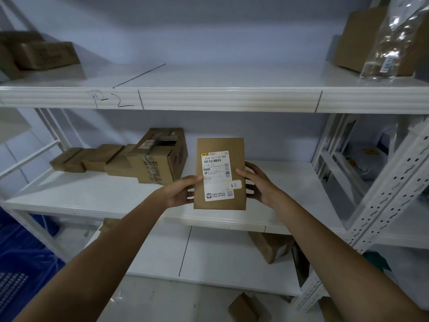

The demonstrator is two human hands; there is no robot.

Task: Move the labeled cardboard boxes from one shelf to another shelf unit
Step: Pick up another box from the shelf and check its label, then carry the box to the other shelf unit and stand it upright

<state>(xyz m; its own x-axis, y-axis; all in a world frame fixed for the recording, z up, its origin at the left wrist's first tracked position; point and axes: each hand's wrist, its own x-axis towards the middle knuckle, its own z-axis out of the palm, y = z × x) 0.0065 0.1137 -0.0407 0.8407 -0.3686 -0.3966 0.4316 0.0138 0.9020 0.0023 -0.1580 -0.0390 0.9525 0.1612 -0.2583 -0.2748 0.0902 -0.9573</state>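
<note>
Left hand (pixel 180 190) clamped on the left edge of the box (pixel 220 174), thumb over the front face. Right hand (pixel 258 183) gripping the right edge likewise, thumb in front, fingers curled behind. Held upright between both, in the air over the front of the middle shelf (pixel 92 196), label side toward the camera.

Flat brown cardboard, taller than wide, corners crisp. White shipping label (pixel 217 176) across most of the front: barcode near the top, "A313" printed twice, a QR code at lower right, a small handwritten sticker (pixel 235 185) at the right edge.

To the left on the same shelf, well apart from the box: a taped carton (pixel 160 156) with its top torn open, contents too dark to tell, and a row of small boxes (pixel 88 159) butted against its left side.

On the upper shelf (pixel 209 98), two blurred boxes at far left (pixel 39 54); at far right a big box (pixel 362 36) with a clear plastic bag (pixel 392 40) leaning on it. A thin dark rod (pixel 139 76) lying between.

Below, on the lower shelf (pixel 209 259), another box (pixel 270 246) at the right. Blue crate (pixel 21 259) at lower left. Perforated grey upright (pixel 380 198) of a second rack to the right.
</note>
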